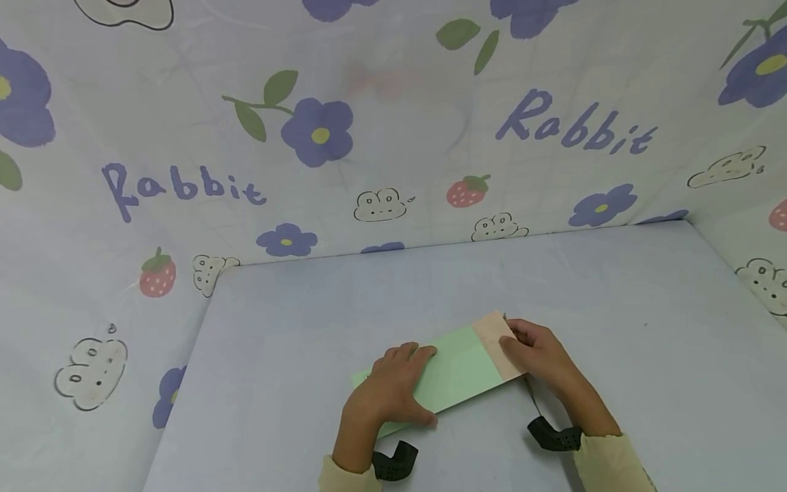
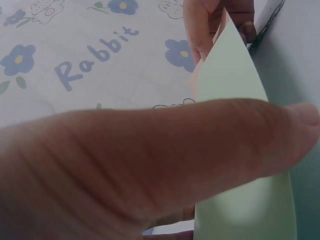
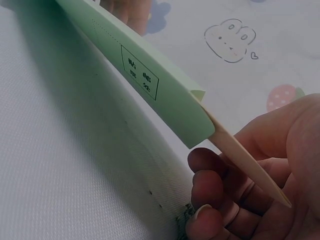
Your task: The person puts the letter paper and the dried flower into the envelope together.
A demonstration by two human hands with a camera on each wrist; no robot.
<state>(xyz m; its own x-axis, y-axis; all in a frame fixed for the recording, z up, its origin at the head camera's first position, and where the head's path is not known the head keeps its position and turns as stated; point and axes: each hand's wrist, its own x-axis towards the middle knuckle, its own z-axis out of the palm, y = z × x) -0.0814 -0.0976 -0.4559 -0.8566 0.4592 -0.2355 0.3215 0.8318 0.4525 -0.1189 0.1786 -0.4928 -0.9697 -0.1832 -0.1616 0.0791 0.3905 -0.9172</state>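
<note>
A light green envelope lies slanted in front of me, with a peach-coloured sheet sticking out of its right end. My left hand grips the envelope near its left end, fingers over the far edge and thumb at the near edge; that thumb crosses the envelope in the left wrist view. My right hand pinches the peach sheet, thumb on top and fingers underneath. The right wrist view shows a printed stamp box on the envelope's underside, which is tilted above the table. The rest of the sheet is hidden inside.
The white tabletop runs back to a cloth wall printed with flowers, strawberries and "Rabbit" lettering. Black wrist devices sit at both wrists. A thin dark cord hangs beneath the right hand.
</note>
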